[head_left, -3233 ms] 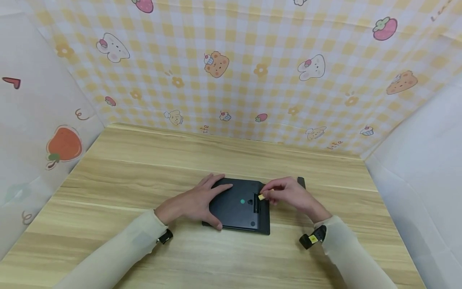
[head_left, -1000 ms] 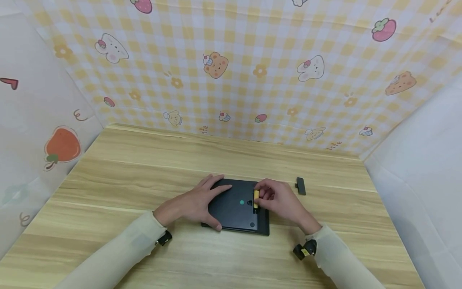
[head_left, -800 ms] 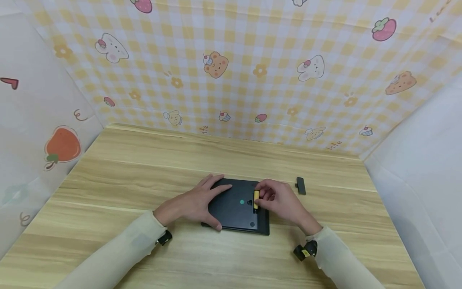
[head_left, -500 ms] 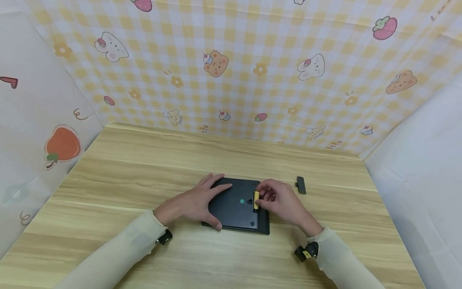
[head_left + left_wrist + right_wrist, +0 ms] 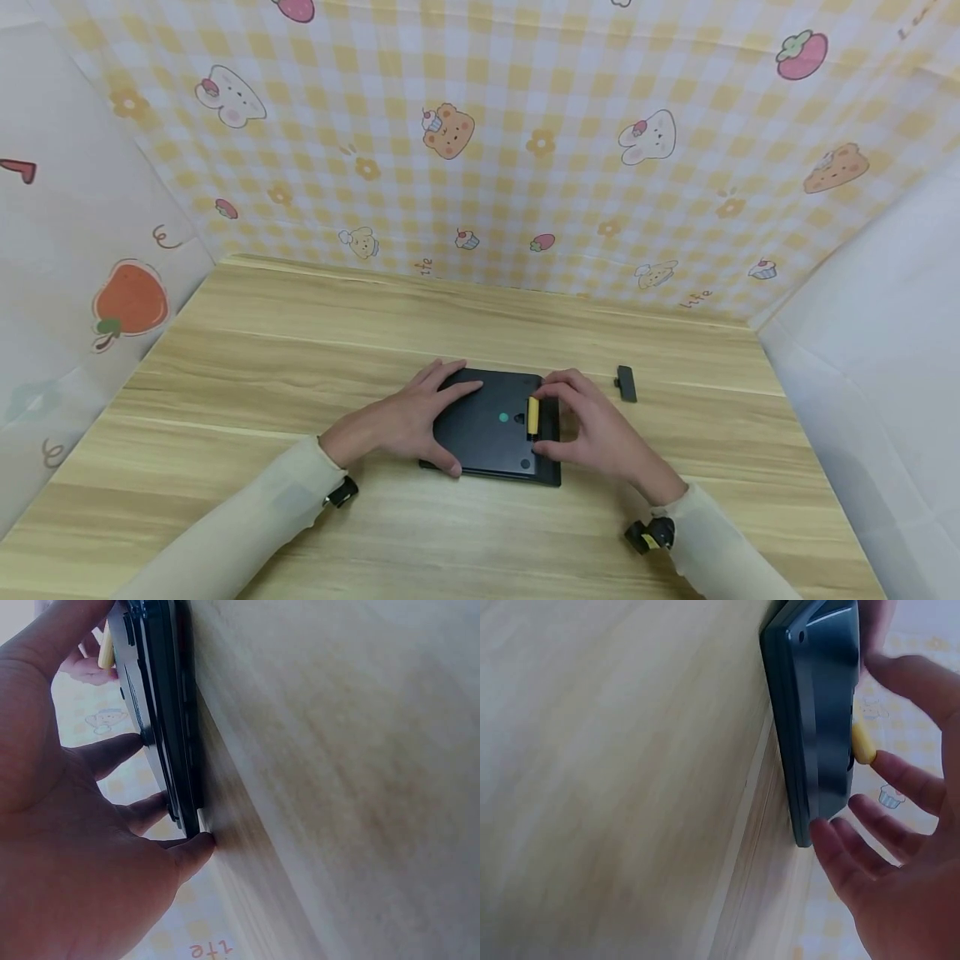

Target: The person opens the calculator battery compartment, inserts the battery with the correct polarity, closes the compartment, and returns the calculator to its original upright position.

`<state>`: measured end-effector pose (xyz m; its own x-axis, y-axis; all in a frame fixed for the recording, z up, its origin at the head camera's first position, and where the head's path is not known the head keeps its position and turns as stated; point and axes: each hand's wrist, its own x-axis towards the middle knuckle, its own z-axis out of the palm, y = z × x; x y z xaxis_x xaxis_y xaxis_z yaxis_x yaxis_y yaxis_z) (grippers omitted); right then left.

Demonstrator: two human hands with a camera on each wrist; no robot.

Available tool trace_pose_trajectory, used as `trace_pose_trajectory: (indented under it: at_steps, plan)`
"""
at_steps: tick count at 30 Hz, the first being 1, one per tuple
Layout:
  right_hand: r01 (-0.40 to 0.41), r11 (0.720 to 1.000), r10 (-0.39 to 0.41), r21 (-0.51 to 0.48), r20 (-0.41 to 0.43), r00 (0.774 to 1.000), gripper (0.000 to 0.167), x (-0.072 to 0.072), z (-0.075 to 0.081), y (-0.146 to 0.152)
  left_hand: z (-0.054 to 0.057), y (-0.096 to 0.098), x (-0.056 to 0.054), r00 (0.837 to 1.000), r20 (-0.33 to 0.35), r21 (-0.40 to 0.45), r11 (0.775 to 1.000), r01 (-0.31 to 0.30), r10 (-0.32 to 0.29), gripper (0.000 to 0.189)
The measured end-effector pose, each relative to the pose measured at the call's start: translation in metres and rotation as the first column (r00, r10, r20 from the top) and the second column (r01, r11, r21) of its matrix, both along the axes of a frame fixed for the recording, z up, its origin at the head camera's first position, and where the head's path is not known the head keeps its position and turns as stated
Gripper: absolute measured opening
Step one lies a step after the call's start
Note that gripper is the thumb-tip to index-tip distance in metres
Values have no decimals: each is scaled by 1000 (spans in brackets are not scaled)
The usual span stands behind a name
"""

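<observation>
A flat black device, which looks like a desk calculator lying face down, is on the wooden table. My left hand spreads over its left part, straight fingers pressing near the far edge and the thumb at the near edge. Along its right side, a yellow battery sits in the narrow slot and stands slightly proud of the back. My right hand reaches around the battery with thumb and fingers apart. In the right wrist view, the index fingertip touches one end of the battery, and the thumb is off it.
A small black battery cover lies on the table to the right, beyond my right hand. Behind the table hangs a yellow checked cloth with cartoon prints, and white cloth borders the sides.
My right hand first held the battery tilted by the slot, then pinched it lengthwise there. Now its thumb and fingers have spread apart, leaving the battery in the slot. The left hand has stayed put.
</observation>
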<state>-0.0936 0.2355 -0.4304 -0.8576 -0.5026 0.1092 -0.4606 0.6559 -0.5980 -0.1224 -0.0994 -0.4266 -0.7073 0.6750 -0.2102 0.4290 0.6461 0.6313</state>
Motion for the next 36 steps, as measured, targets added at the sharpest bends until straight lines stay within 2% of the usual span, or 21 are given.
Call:
trace_pose_trajectory:
  at_steps: [10, 13, 23, 36]
  plan:
    - [-80, 996, 78, 32, 76, 994, 108, 5, -1, 8, 0, 0, 0, 1000, -7, -4, 1000, 1, -1, 117]
    - [-97, 995, 95, 30, 89, 992, 117, 8, -3, 9, 0, 0, 0, 1000, -8, -5, 1000, -2, 2, 117]
    - [-83, 997, 83, -5, 74, 994, 108, 10, -9, 4, 1, 1, 0, 1000, -1, -4, 1000, -4, 4, 117]
    - [-88, 996, 89, -23, 67, 994, 104, 9, -14, 4, 0, 1, 1, 1000, -5, -6, 1000, -10, 10, 117]
